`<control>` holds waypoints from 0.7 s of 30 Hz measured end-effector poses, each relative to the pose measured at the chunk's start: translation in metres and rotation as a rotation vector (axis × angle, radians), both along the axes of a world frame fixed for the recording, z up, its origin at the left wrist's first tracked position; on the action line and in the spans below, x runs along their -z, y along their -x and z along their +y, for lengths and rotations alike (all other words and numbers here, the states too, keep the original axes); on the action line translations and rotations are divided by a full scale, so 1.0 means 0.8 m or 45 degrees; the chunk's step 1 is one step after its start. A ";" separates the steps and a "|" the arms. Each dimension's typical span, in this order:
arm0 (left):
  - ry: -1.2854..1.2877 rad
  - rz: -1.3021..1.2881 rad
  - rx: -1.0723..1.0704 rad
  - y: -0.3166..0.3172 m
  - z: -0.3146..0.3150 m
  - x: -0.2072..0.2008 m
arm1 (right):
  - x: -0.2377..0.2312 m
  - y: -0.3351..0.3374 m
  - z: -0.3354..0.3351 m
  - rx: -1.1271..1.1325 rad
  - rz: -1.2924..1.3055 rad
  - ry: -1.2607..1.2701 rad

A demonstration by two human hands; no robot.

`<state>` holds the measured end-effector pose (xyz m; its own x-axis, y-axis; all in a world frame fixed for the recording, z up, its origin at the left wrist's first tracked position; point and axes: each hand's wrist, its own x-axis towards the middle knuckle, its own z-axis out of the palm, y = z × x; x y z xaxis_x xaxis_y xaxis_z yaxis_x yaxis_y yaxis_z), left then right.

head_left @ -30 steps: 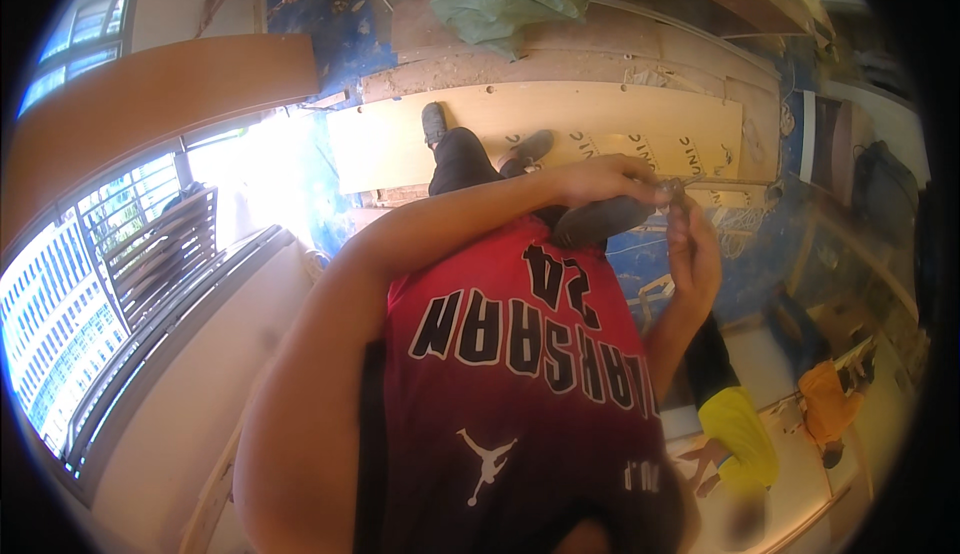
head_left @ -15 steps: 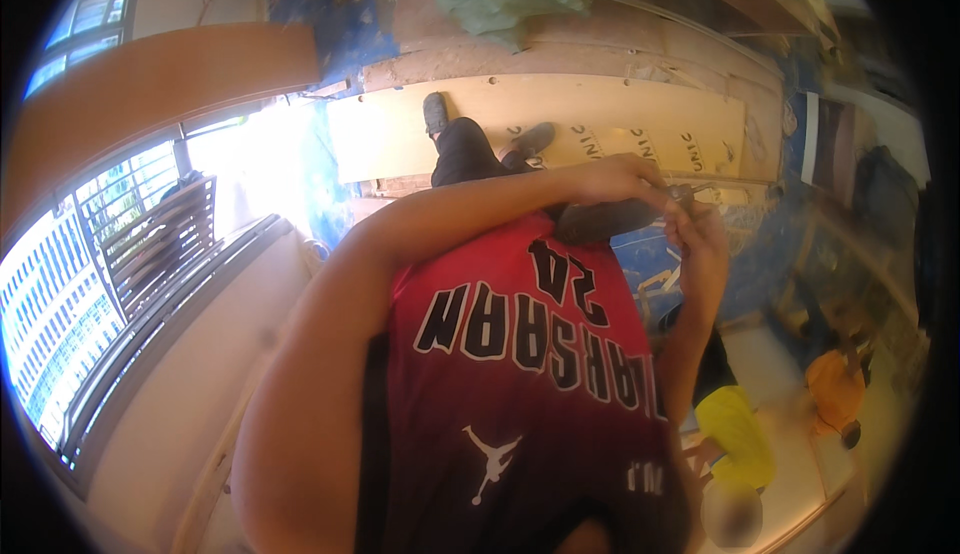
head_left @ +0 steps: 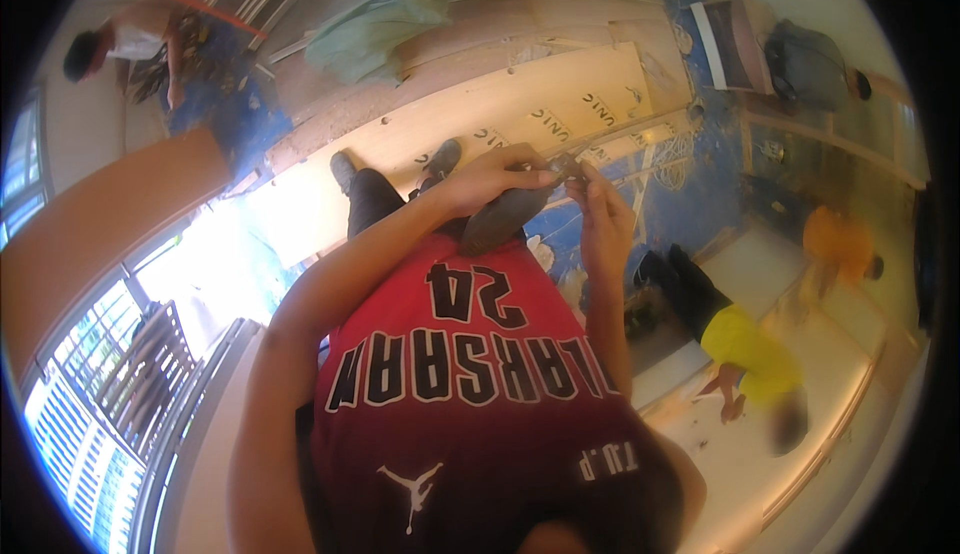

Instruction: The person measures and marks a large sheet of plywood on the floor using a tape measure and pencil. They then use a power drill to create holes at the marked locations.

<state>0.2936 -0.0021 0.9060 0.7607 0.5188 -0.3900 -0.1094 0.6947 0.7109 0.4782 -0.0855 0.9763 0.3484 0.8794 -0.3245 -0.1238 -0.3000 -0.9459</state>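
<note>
In front of your red jersey, your left hand and right hand both pinch a small dark piece, so handwork seems underway, with the amount done or left unclear

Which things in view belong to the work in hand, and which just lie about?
In hand:
- small object, kind unclear, at both hands' fingertips
- dark oblong object by the left hand, apparently part of it

Lying about:
- green sheet
- pale board
- coiled cord
</note>
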 end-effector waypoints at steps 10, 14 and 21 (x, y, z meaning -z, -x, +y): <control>-0.002 0.055 0.082 -0.006 -0.002 -0.017 | 0.021 -0.007 -0.012 -0.166 -0.701 0.009; 0.057 0.036 0.037 -0.009 -0.001 -0.017 | 0.017 -0.004 -0.007 -0.265 -1.509 -0.374; 0.035 -0.071 0.113 -0.006 -0.002 -0.008 | 0.036 0.027 -0.015 0.167 -0.739 -0.343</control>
<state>0.2983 -0.0034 0.9127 0.8243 0.4378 -0.3590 -0.0851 0.7227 0.6859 0.4569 -0.0972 0.9474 0.5104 0.8420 0.1746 0.4106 -0.0603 -0.9098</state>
